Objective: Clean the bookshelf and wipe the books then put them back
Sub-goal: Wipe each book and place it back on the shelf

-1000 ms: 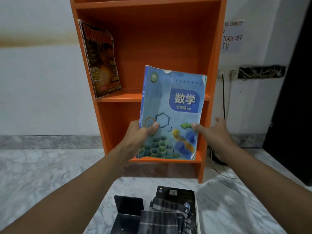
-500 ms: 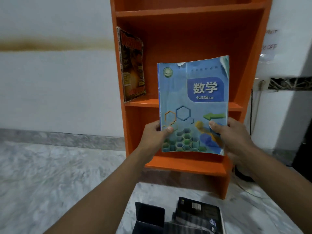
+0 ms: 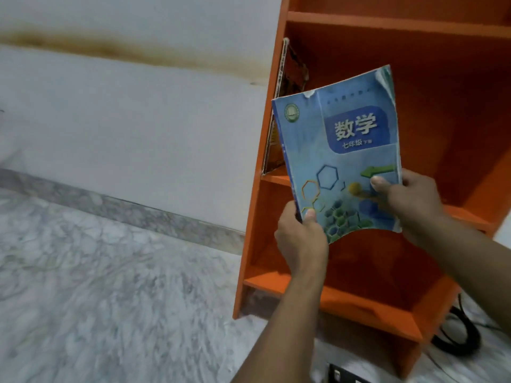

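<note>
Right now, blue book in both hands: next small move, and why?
Probably slide the blue book onto the middle shelf, beside the magazine leaning at its left wall. The left hand and right hand grip its lower corners, in front of that shelf.

The orange bookshelf [image 3: 373, 308] stands on a grey-veined marble floor [image 3: 110, 286] against the wall. On its middle shelf [image 3: 276, 178] a magazine [image 3: 293, 76] stands on edge, leaning against the left side panel. On the floor, a coiled black cable [image 3: 456, 338] lies beside the bookshelf's right foot, and a dark flat object [image 3: 343, 375] lies in front, cut off by the picture's edge.
</note>
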